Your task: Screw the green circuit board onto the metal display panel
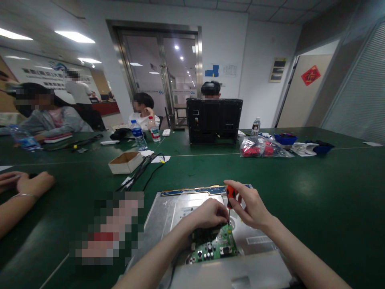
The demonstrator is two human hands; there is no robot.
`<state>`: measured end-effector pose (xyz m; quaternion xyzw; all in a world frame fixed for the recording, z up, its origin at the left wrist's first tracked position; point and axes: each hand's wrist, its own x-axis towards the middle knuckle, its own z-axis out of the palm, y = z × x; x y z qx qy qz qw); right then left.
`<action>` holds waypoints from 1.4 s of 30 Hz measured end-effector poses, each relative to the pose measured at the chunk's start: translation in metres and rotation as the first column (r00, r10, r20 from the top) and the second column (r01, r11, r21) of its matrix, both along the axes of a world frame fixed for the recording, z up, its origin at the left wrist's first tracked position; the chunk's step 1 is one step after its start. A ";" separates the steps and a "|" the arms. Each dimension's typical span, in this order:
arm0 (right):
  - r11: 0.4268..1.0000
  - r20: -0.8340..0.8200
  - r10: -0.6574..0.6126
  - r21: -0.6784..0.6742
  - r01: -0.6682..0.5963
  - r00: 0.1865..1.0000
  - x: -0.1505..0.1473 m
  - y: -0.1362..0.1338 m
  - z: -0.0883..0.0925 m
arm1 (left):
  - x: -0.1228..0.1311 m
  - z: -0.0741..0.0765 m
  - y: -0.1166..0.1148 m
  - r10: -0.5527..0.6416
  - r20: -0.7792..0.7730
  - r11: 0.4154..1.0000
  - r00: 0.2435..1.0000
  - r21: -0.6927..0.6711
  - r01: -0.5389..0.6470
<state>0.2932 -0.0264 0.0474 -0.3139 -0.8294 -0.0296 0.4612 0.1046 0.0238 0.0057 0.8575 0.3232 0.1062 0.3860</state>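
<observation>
My right hand (251, 204) grips a screwdriver (231, 194) with a red and black handle. Its thin shaft points down, tip at the upper corner of a green circuit board (212, 247). Close beside that tip, the fingers of my left hand (212, 212) are pinched together; whatever they hold is hidden. Both hands are over a silver metal panel (162, 218), on which the board lies. Along the panel's far edge runs a narrow blue circuit strip (192, 191).
The panel lies on a green table (325, 192). Beyond it are an open cardboard box (124, 162), black cables (144, 170), bottles (138, 134), a bag of red items (264, 147) and an upright black panel (214, 120). Another person's hands (33, 184) are at left.
</observation>
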 end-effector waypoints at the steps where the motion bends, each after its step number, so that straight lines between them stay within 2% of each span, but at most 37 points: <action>1: 1.000 0.002 0.001 -0.010 -0.001 1.000 -0.001 -0.001 0.001 | 0.000 0.000 0.000 -0.001 -0.001 1.000 1.000 0.000 0.001; 5: 0.999 -0.029 -0.037 -0.017 0.037 0.999 -0.002 -0.001 -0.002 | 0.000 0.000 0.000 -0.002 0.000 1.000 1.000 0.001 0.002; 10: 0.994 -0.053 -0.103 0.039 0.105 0.993 -0.001 0.006 -0.011 | 0.000 0.000 0.000 0.000 0.005 1.000 1.000 0.005 0.000; 14: 0.997 -0.019 -0.057 0.051 0.057 0.998 0.000 0.006 -0.009 | 0.000 0.000 0.000 0.002 0.010 1.000 1.000 0.009 -0.003; 20: 1.000 -0.003 0.008 -0.025 -0.008 1.000 -0.002 -0.002 0.000 | 0.000 0.000 -0.001 0.002 0.016 1.000 1.000 0.008 -0.002; 27: 0.999 -0.057 -0.031 0.040 0.033 0.998 -0.003 0.002 -0.003 | 0.000 -0.001 0.000 -0.004 0.003 1.000 1.000 0.004 0.004; 31: 0.997 -0.036 -0.040 0.066 0.042 0.999 -0.001 0.005 -0.006 | 0.000 -0.002 0.002 -0.003 0.005 1.000 1.000 0.002 0.003; 34: 0.996 -0.011 -0.056 0.063 0.056 0.998 0.000 0.003 -0.004 | 0.000 -0.002 0.002 -0.001 0.010 1.000 1.000 0.000 0.001; 39: 1.000 -0.002 0.009 0.017 -0.009 1.000 -0.002 -0.003 0.003 | 0.001 -0.001 0.001 0.005 0.022 1.000 1.000 -0.010 -0.005; 42: 1.000 -0.027 -0.015 0.004 0.016 1.000 -0.004 -0.003 0.002 | 0.000 0.001 -0.001 0.009 0.031 1.000 0.999 -0.021 -0.009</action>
